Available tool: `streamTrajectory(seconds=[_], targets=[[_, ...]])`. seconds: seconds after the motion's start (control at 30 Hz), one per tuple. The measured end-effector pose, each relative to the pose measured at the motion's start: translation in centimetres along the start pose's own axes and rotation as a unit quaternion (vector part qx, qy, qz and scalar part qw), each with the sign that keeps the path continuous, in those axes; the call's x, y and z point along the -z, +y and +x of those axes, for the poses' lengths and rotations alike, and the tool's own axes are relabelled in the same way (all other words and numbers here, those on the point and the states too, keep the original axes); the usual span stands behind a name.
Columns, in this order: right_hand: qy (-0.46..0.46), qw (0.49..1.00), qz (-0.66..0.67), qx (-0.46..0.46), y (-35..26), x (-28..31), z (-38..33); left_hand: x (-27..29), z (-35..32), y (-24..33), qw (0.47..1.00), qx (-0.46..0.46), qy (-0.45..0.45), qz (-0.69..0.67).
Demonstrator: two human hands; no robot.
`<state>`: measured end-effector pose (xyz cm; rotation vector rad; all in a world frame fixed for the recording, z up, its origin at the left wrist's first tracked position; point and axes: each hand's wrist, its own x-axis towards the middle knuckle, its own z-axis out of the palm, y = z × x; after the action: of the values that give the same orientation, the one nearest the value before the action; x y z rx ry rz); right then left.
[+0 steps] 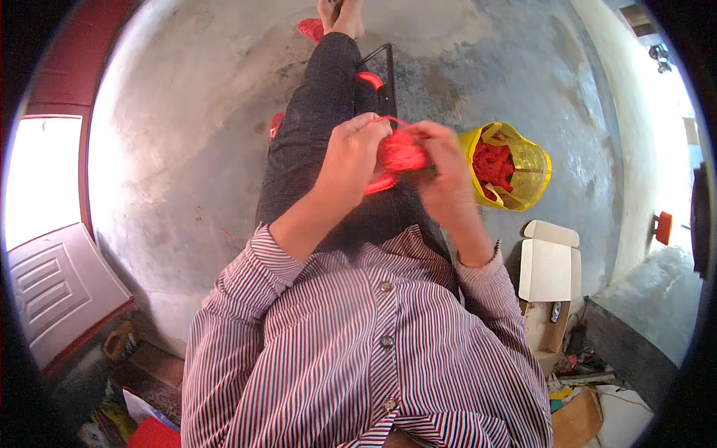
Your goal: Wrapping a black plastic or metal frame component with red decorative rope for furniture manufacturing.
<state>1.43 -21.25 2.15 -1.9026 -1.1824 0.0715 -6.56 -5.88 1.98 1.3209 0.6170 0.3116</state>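
A bundle of red strands (404, 152) is held up over the dark trousers (302, 142). It is gripped at one side by the closed fingers of the left hand (354, 158); the right hand (447, 170) is blurred at the other side, and its grip cannot be told. More red material (493, 163) is held in a yellow container (533, 170), stood to the right on the grey floor (198, 160)

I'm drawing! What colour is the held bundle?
The bundle is bright red, best in the head view.
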Motion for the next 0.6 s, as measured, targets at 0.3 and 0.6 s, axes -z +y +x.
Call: streamTrajectory(seconds=[0.3,0.6], targets=[[0.104,0.676,0.718,-0.133,2.2,15.5,-5.0,-0.3,1.4,-2.8,0.932,0.332,-0.082,-0.122],[0.275,0.744,0.297,-0.531,1.5,11.5,-13.0,0.3,0.1,-3.4,0.956,0.252,-0.105,-0.105]])
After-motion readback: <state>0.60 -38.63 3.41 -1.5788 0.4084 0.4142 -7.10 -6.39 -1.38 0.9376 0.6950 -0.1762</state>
